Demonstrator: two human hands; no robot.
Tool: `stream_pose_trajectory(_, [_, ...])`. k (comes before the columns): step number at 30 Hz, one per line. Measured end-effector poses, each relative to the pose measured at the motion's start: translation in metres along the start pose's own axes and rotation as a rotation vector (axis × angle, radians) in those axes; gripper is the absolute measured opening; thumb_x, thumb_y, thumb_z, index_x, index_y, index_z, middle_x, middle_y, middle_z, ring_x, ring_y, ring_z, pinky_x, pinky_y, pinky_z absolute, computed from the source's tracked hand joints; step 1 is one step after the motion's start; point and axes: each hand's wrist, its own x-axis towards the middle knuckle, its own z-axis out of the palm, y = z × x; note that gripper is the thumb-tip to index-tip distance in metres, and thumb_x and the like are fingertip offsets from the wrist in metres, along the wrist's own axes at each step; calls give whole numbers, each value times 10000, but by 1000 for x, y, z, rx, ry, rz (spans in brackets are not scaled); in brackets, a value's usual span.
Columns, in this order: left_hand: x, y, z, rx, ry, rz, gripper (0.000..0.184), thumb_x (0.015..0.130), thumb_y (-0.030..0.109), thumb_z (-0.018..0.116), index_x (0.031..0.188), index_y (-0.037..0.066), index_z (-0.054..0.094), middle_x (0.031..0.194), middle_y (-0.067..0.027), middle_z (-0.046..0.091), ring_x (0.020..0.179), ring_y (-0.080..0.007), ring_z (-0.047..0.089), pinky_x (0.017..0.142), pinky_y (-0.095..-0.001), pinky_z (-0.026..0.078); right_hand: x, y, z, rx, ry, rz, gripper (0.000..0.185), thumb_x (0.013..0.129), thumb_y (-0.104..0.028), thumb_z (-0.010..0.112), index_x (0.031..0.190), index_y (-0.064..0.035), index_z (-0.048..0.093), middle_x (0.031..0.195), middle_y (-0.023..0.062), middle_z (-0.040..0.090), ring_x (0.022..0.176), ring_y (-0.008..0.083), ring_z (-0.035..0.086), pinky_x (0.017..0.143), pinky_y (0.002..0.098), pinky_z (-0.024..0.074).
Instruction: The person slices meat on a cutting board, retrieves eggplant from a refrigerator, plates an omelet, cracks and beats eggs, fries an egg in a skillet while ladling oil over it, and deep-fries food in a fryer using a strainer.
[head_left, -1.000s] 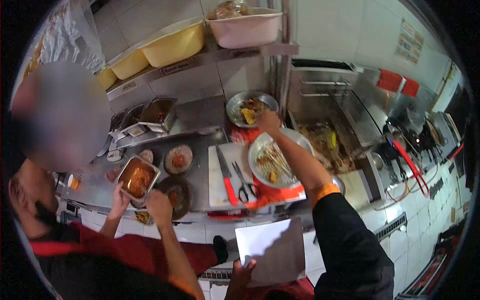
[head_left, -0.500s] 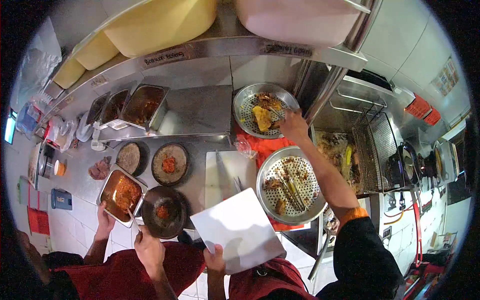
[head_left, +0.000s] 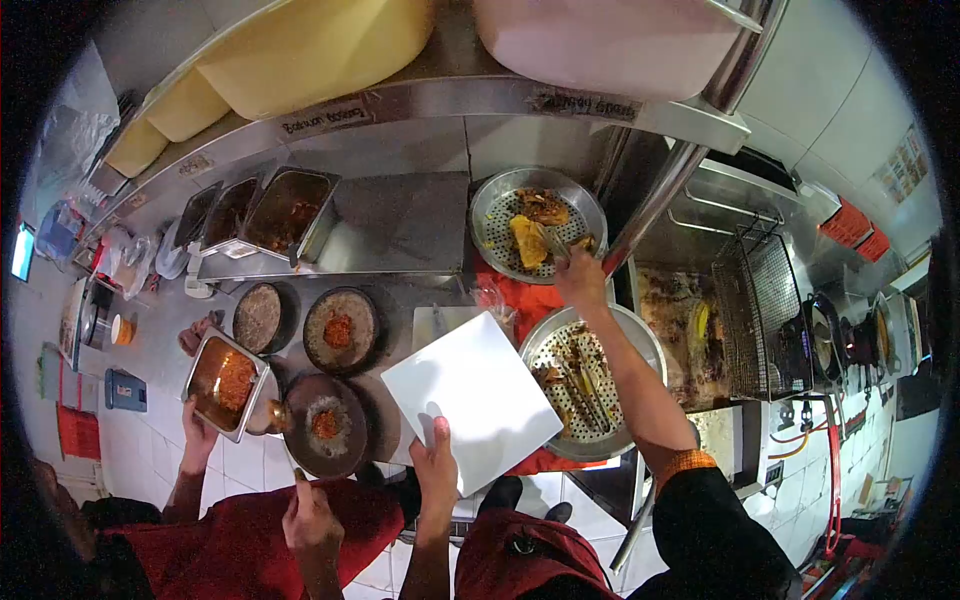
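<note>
My left hand (head_left: pixel 435 468) grips the near edge of a white square plate (head_left: pixel 475 395), thumb on top. The plate is tilted over the counter and hides part of a white cutting board (head_left: pixel 428 325). My right hand (head_left: pixel 580 282) is closed on metal tongs (head_left: pixel 556 243), which reach into the far perforated round pan (head_left: pixel 486 240). A yellow fried piece (head_left: pixel 528 243) lies at the tong tips, with browned pieces (head_left: pixel 545 207) behind it. Whether the tongs pinch it, I cannot tell. Below my right forearm, a nearer perforated pan (head_left: pixel 640 345) holds browned bits and another pair of tongs (head_left: pixel 585 395).
At left, a co-worker's hand (head_left: pixel 198 432) holds a metal container (head_left: pixel 195 400) of red paste; their other hand (head_left: pixel 312 520) holds a spoon. Stone mortars (head_left: pixel 345 440) stand beside it. A fryer basket (head_left: pixel 760 310) is at right, and a shelf (head_left: pixel 420 92) with tubs crosses overhead.
My left hand has raised the white plate farther over the cutting board. My right hand has shifted slightly toward me with the tongs. The co-worker's spoon hand has drawn back and their container has moved left.
</note>
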Motion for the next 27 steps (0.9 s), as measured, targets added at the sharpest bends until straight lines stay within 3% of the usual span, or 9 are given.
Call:
stream_pose_trajectory(1, [0,0,1,-3,3,-13,488,904,328,555,1175,-68,466,1077,-103,543,956,-170,510,834,-306,412,13,24,8,28,-2,-10,242,798,-164,590,917,45,569,584,187,557,656,382,608,627,438,503])
stream_pose_trajectory(3, [8,-13,-4,6,5,-50,493,904,328,555,1186,-65,459,1084,-101,541,960,-171,512,842,-309,412,37,70,43,189,28,-171,196,828,-148,582,783,42,592,571,131,557,485,268,551,462,352,447])
stream_pose_trajectory(5, [10,-17,-4,5,1,-78,492,904,325,556,1192,-61,457,1089,-100,541,964,-170,515,844,-310,415,27,19,-11,566,-352,312,177,845,-130,573,783,35,593,569,96,552,436,194,511,396,299,404])
stream_pose_trajectory(8, [12,-12,0,-22,-12,-92,478,905,315,554,1191,-57,462,1096,-99,542,972,-168,521,840,-308,423,38,38,8,441,-359,266,154,856,-111,571,807,32,602,591,75,562,426,126,490,363,254,374])
stream_pose_trajectory(11, [17,-7,5,-47,-15,-91,462,907,305,553,1181,-58,472,1092,-96,548,967,-163,528,828,-302,429,33,38,3,773,-361,280,152,857,-102,572,867,47,602,624,97,589,450,128,507,386,256,395])
stream_pose_trajectory(14, [20,4,14,-54,-7,-88,445,907,303,552,1151,-64,495,1063,-91,562,949,-155,536,808,-294,434,25,22,-12,727,-252,317,190,869,-92,551,964,67,594,664,102,612,491,119,528,424,253,421])
stream_pose_trajectory(20, [47,0,35,-98,-19,-145,440,906,321,556,1102,-73,527,1003,-88,584,903,-148,554,754,-284,452,11,10,-53,457,-129,-39,217,820,-62,578,1010,34,621,692,138,644,608,187,618,562,320,487])
stream_pose_trajectory(23, [54,10,51,-182,-79,-194,455,906,335,555,1102,-74,524,999,-95,587,877,-150,566,734,-290,466,10,7,-74,453,-154,-60,231,801,-64,589,1016,15,620,748,149,662,686,217,649,635,341,494])
stream_pose_trajectory(27, [63,8,67,-285,-150,-166,510,922,388,503,1135,-75,498,1019,-121,585,890,-177,584,764,-308,487,-6,-21,-121,327,-95,-241,213,811,-82,587,999,13,620,782,165,661,722,269,656,657,351,491])
